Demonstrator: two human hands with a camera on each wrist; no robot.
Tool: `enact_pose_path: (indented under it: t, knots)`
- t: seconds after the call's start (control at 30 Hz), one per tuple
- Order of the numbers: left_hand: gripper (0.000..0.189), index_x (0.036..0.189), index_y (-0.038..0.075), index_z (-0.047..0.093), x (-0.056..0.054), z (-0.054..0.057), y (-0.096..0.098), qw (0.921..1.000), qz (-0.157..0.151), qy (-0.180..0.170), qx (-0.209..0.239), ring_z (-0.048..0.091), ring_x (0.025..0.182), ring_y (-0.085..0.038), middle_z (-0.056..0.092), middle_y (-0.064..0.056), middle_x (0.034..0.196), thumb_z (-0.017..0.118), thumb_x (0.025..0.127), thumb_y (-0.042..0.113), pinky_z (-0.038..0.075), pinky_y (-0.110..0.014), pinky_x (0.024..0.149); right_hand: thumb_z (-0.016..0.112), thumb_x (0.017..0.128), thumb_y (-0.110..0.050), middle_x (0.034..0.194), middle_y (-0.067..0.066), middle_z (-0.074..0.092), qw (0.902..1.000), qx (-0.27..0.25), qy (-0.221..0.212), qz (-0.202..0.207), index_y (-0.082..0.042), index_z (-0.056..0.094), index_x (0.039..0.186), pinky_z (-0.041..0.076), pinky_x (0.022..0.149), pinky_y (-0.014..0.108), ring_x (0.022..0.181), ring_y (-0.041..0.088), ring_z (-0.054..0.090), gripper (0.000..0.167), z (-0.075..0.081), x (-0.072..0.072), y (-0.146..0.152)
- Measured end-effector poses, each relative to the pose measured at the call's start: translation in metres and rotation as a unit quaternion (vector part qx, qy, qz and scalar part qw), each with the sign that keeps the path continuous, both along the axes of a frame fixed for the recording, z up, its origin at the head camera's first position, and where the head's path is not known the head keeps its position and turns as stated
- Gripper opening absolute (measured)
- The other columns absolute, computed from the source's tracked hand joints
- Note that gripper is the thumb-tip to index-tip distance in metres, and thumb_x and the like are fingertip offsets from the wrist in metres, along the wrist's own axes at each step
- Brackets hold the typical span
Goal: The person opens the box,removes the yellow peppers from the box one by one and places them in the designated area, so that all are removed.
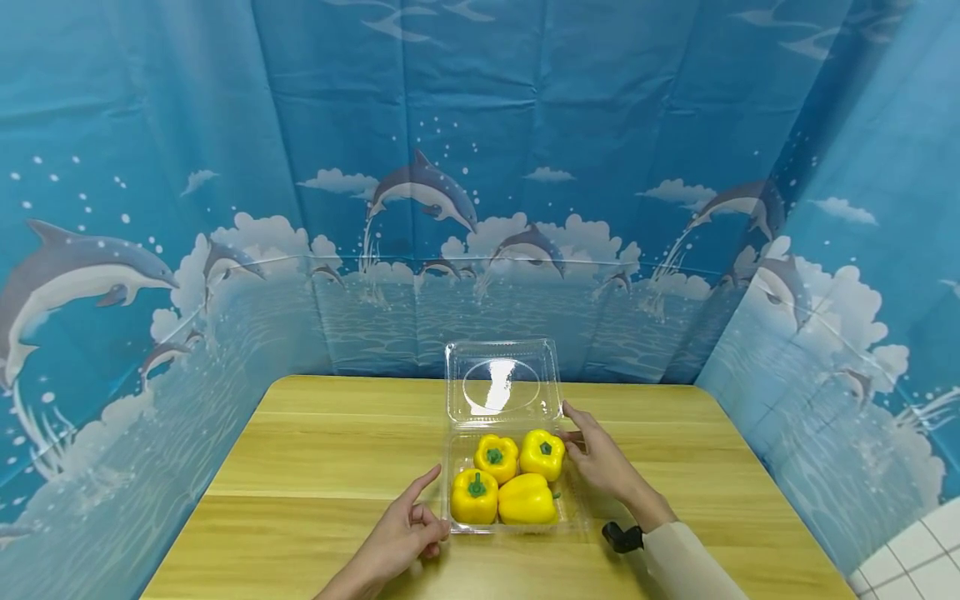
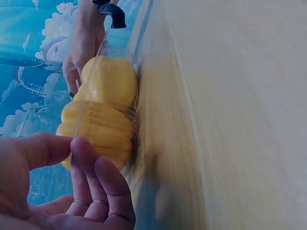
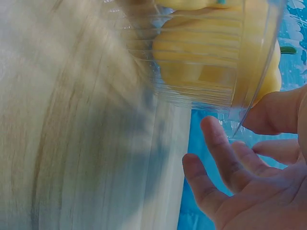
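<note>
- Clear container (image 1: pixel 567 518) on the worktop (image 1: pixel 322 450), opening facing up; long axis looks left-right, going by the oval on the lid.
- Lid (image 1: pixel 457 400) raised at the container's far edge, inner face toward the person.
- Hands: left hand (image 1: pixel 401 533) pinches the container's near-left rim, thumb against fingertips; right hand (image 1: pixel 603 458) sits at the container's right side, toward the far end, thumb touching the rim, other fingers loosely spread, not clenched.
- Four yellow peppers inside the container.
- Near-left pepper (image 1: pixel 465 505): upright, stem up.
- Far-left pepper (image 1: pixel 504 446): stem end up, tipped toward the person.
- Far-right pepper (image 1: pixel 534 462): same, stem end up and personward.
- Near-right pepper (image 1: pixel 525 500): on its side, long axis left-right, stem pointing to the container's right wall.
- Dolphin-print curtain (image 1: pixel 480 92) beyond the container.
</note>
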State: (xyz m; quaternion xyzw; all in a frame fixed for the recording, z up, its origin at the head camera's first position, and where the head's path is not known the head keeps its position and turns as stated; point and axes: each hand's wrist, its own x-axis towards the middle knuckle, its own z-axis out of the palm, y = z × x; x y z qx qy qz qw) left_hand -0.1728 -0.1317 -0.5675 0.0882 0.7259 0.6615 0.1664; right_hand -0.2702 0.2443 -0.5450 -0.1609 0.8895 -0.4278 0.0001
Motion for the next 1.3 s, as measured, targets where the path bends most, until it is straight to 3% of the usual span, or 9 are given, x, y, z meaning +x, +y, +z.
enact_pose_path:
  t: [0.23,0.5,0.7,0.83,0.97,1.07,1.2,1.3]
  knots:
    - [0.098,0.186,0.005,0.023,-0.001,0.000,0.000,1.0000,0.000,0.000,0.001,0.070,0.077,-0.018,0.078,-0.012,0.098,0.079,0.106,0.005,0.064,-0.025,0.074,0.051,0.118,0.010,0.181,0.036,0.038,0.9999,0.010,0.004,0.013,0.007,0.026,0.182,0.067,0.113,0.051,0.146,0.053,0.069,0.069,-0.002,0.000,0.002]
    - [0.100,0.186,0.005,0.023,-0.005,-0.003,-0.002,0.9994,0.002,0.020,-0.029,0.071,0.080,-0.021,0.078,-0.012,0.111,0.081,0.104,0.008,0.064,-0.028,0.073,0.051,0.121,0.001,0.179,0.034,0.044,0.9996,0.022,-0.015,0.007,0.008,0.032,0.180,0.065,0.114,0.053,0.146,0.050,0.068,0.062,-0.006,0.001,0.003]
    - [0.101,0.184,0.003,0.029,-0.010,-0.001,-0.001,0.9955,0.000,0.063,-0.071,0.074,0.096,-0.019,0.072,-0.017,0.133,0.086,0.101,0.010,0.064,-0.027,0.072,0.052,0.122,-0.001,0.176,0.034,0.048,0.9994,0.029,-0.018,0.008,0.010,0.040,0.176,0.063,0.115,0.055,0.148,0.048,0.066,0.056,-0.009,0.000,0.003]
    - [0.103,0.184,0.012,0.035,-0.016,0.002,0.001,0.9903,0.006,0.084,-0.111,0.073,0.109,-0.019,0.067,-0.020,0.153,0.090,0.097,0.015,0.062,-0.026,0.078,0.052,0.123,-0.003,0.177,0.033,0.049,0.9993,0.030,-0.021,0.007,0.010,0.042,0.175,0.064,0.112,0.051,0.145,0.045,0.068,0.054,-0.009,0.000,0.002]
    - [0.107,0.184,0.017,0.037,-0.022,0.002,0.004,0.9776,0.006,0.124,-0.170,0.072,0.121,-0.019,0.058,-0.019,0.169,0.095,0.095,0.030,0.060,-0.028,0.089,0.051,0.123,-0.003,0.177,0.034,0.048,0.9992,0.033,-0.021,0.003,0.010,0.042,0.175,0.062,0.115,0.056,0.149,0.047,0.065,0.054,-0.009,0.000,0.002]
    - [0.112,0.184,0.014,0.036,-0.028,0.001,0.005,0.9614,-0.002,0.166,-0.219,0.070,0.128,-0.021,0.050,-0.018,0.178,0.095,0.094,0.043,0.062,-0.040,0.103,0.050,0.123,-0.003,0.177,0.034,0.048,0.9992,0.034,-0.022,0.000,0.010,0.042,0.175,0.061,0.117,0.060,0.151,0.048,0.063,0.054,-0.009,0.000,0.001]
    - [0.122,0.186,0.008,0.029,-0.036,0.001,0.007,0.9445,-0.021,0.200,-0.260,0.062,0.153,-0.040,0.036,-0.019,0.188,0.092,0.095,0.057,0.056,-0.068,0.123,0.050,0.123,-0.003,0.177,0.034,0.048,0.9992,0.031,-0.024,0.001,0.010,0.042,0.175,0.060,0.118,0.061,0.151,0.050,0.063,0.054,-0.009,0.000,0.001]
    - [0.129,0.187,0.007,0.023,-0.044,0.001,0.008,0.9355,-0.036,0.210,-0.282,0.046,0.170,-0.051,0.023,-0.019,0.194,0.090,0.095,0.067,0.047,-0.077,0.130,0.050,0.123,-0.003,0.177,0.034,0.047,0.9993,0.029,-0.025,0.002,0.010,0.042,0.175,0.060,0.118,0.062,0.152,0.051,0.062,0.054,-0.010,0.000,0.001]
